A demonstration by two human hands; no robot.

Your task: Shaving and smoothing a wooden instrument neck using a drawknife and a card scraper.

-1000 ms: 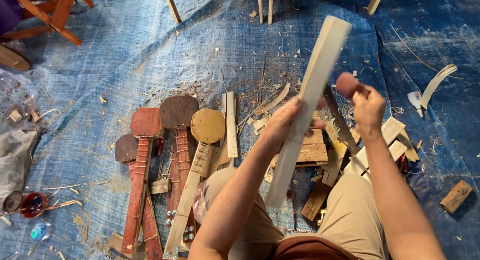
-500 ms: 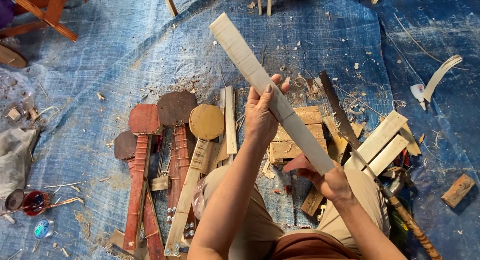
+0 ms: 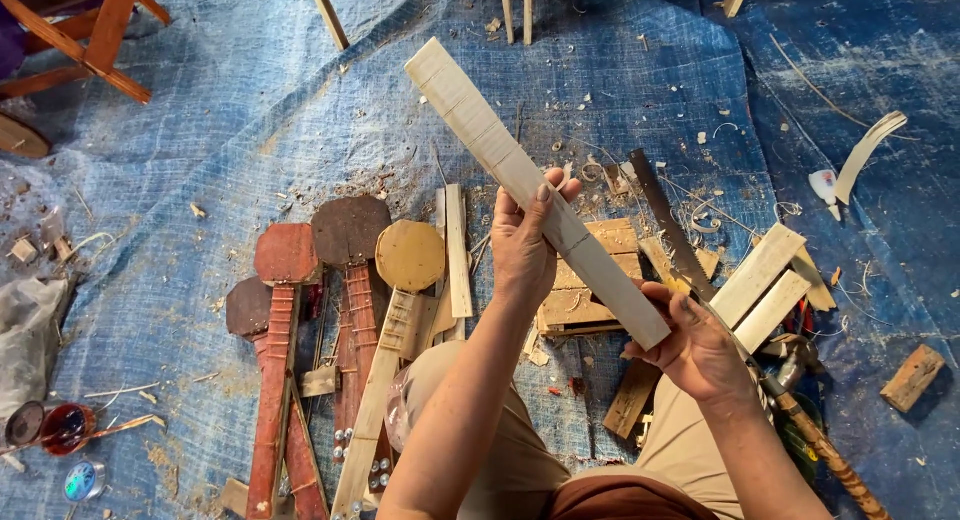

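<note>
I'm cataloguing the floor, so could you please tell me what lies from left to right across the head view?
Small round tins → reddish paddle-shaped instrument body → pale octagonal-headed one → left hand → right hand → small wood block.

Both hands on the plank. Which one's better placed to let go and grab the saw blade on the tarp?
Right, probably. The right hand grips the plank's near end, just beside the saw blade. The left hand holds the plank mid-length, farther from the blade, and could likely support it alone.

Long pale wooden slat (image 3: 535, 190) slants above blue plastic tarp (image 3: 200, 160), between left hand (image 3: 525, 245) and right hand (image 3: 700, 345). Round-headed wooden instrument necks (image 3: 345, 310) lie left; flat metal saw blade (image 3: 670, 225) right.
</note>
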